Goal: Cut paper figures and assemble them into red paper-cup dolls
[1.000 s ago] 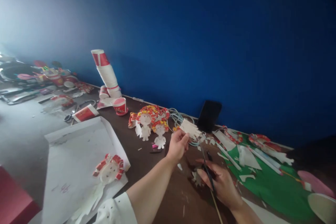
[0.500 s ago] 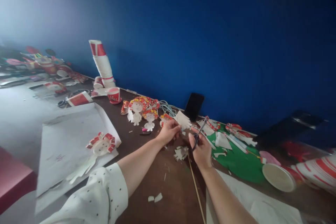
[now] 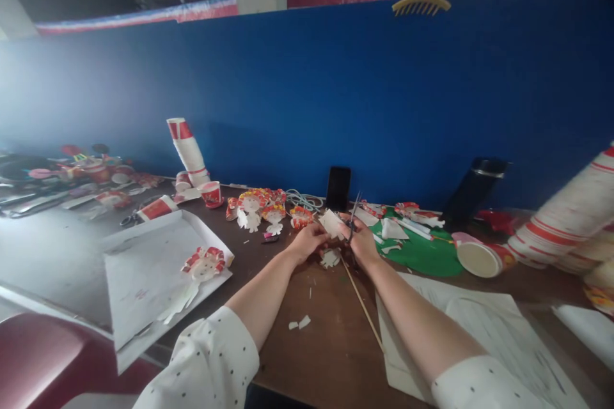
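My right hand grips dark-handled scissors, blades pointing up and away from me. Facing it, my left hand has its fingers closed in a pinch; what they pinch is too small and partly hidden to make out. A white paper piece shows just beyond the left fingertips, and I cannot tell if they hold it. Below the hands lies a pale paper cutout by a thin wooden stick. Paper dolls with red and yellow hair lie left of the left hand.
A phone leans against the blue partition. Stacked paper cups stand left and right. Green paper with scraps is at right, near a black bottle. A white box lid lies at left.
My view has tilted up and levelled, showing the partition's top edge and a yellow hair claw. The right hand with the scissors has come slightly closer to the left hand.
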Available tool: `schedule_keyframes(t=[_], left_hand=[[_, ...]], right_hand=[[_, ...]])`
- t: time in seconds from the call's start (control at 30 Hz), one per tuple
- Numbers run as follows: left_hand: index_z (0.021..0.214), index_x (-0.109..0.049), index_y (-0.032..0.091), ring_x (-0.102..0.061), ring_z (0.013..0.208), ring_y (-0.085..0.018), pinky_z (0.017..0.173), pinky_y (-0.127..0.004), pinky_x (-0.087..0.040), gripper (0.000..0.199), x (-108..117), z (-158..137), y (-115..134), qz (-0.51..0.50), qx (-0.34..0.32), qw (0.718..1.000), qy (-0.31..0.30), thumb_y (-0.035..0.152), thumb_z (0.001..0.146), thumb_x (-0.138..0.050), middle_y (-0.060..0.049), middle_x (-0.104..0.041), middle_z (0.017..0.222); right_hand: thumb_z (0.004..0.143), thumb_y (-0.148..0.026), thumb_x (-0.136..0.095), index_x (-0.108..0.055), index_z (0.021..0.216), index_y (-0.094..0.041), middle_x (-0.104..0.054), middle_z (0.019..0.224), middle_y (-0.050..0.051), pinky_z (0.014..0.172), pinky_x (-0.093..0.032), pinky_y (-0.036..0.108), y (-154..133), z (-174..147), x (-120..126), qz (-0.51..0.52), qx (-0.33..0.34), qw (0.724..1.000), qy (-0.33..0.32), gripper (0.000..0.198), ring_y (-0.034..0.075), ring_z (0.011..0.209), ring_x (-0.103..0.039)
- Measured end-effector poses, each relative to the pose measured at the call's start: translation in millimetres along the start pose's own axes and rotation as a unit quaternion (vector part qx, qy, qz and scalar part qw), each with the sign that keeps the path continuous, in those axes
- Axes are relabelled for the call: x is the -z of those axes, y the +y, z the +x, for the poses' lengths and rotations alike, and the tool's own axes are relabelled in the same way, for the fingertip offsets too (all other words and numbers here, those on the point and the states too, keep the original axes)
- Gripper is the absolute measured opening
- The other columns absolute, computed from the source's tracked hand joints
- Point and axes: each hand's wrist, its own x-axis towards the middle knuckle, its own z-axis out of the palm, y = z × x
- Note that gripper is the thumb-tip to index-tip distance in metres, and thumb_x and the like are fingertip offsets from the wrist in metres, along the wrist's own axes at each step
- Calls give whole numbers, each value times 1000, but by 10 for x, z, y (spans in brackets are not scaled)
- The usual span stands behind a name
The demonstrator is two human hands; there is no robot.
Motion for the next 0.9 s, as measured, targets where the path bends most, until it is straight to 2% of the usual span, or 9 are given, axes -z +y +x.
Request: schedule_keyframes(t=[0.13, 0.33, 0.5, 0.63, 0.73, 0.83, 0.9], left_hand=[[73, -50, 14, -51, 45, -7, 40, -18, -42, 29, 18, 2, -47, -13, 7, 1000, -1, 31, 69, -73, 3, -55, 54], [80, -54, 13, -60, 57, -10, 44, -20, -48, 33, 9, 31, -85, -79, 34, 996, -34, 31, 65, -77, -6, -66, 79], [76, -58, 10, -62, 58, -10, 50, -19, -51, 20, -9, 48, -76, -69, 45, 997, 4, 23, 70, -73, -6, -66, 71], [72, -59, 10, -62, 57, -10, 54, -21, -53, 15, 26, 60, -9, -97, 31, 994, 45, 18, 70, -72, -5, -65, 64], [71, -60, 11, -63, 61, -11, 57, -21, -53, 13, 92, 75, 51, -133, 8, 987, 88, 17, 71, -71, -4, -64, 65], [73, -60, 11, -63, 63, -11, 59, -21, -53, 13, 165, 95, 83, -171, -18, 977, 122, 19, 72, -70, -4, -65, 68], [75, -61, 11, -63, 63, -11, 61, -23, -53, 15, 200, 110, 84, -193, -35, 971, 136, 22, 72, -71, -5, -66, 69]], right_hand=[[65, -43, -68, -63, 109, -17, -61, 67, -1, 44, -38, 23, 35, 24, -12, -7, -1, 1000, 1, 51, 11, 50, -48], [66, -41, -68, -65, 107, -15, -69, 87, 6, 62, -46, 27, 33, 57, -27, -45, 37, 998, 31, 48, 16, 72, -59], [69, -45, -66, -62, 112, -15, -69, 85, 5, 55, -44, 26, 12, 33, -28, -54, 25, 998, 28, 53, 15, 65, -58], [68, -48, -68, -62, 112, -18, -65, 73, 1, 45, -39, 23, -12, 15, -27, -42, 5, 999, 21, 54, 12, 52, -51], [69, -51, -68, -61, 109, -19, -64, 69, 2, 39, -34, 23, -26, 5, -22, -18, -34, 999, -8, 52, 13, 50, -52], [71, -54, -66, -60, 99, -20, -66, 69, 4, 36, -28, 23, -48, -13, -23, -16, -88, 993, -79, 44, 16, 50, -55], [73, -55, -65, -58, 90, -21, -66, 66, 3, 35, -25, 22, -85, -39, -37, -32, -111, 985, -131, 39, 15, 44, -52]])
